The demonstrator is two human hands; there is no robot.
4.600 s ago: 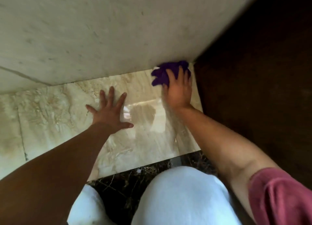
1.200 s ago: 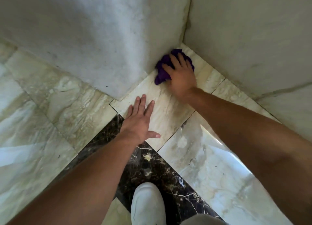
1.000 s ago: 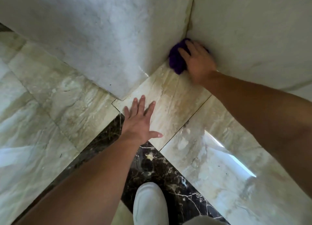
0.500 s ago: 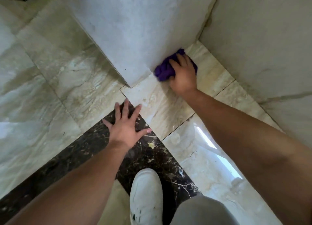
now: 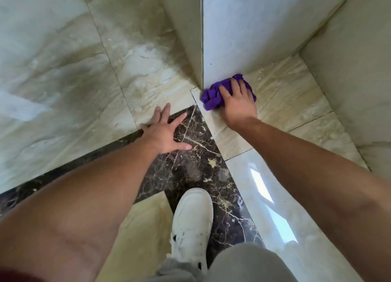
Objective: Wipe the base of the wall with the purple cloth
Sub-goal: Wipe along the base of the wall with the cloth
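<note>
The purple cloth (image 5: 213, 96) lies bunched on the beige floor tile, pressed against the foot of the pale marble wall (image 5: 243, 38) right at its outer corner. My right hand (image 5: 237, 102) lies on top of the cloth with fingers spread over it, holding it down; part of the cloth is hidden beneath the palm. My left hand (image 5: 164, 133) rests flat on the floor with fingers apart, partly on the dark marble strip, to the left of and nearer than the cloth.
A second wall face (image 5: 355, 69) closes the recess on the right. A dark veined marble strip (image 5: 190, 165) runs across the glossy beige floor (image 5: 63, 69). My white shoe (image 5: 191, 224) stands on it near the bottom centre.
My right hand has slid the cloth along the wall base from the inner corner out to the wall's outer corner. My left hand has shifted back onto the dark strip.
</note>
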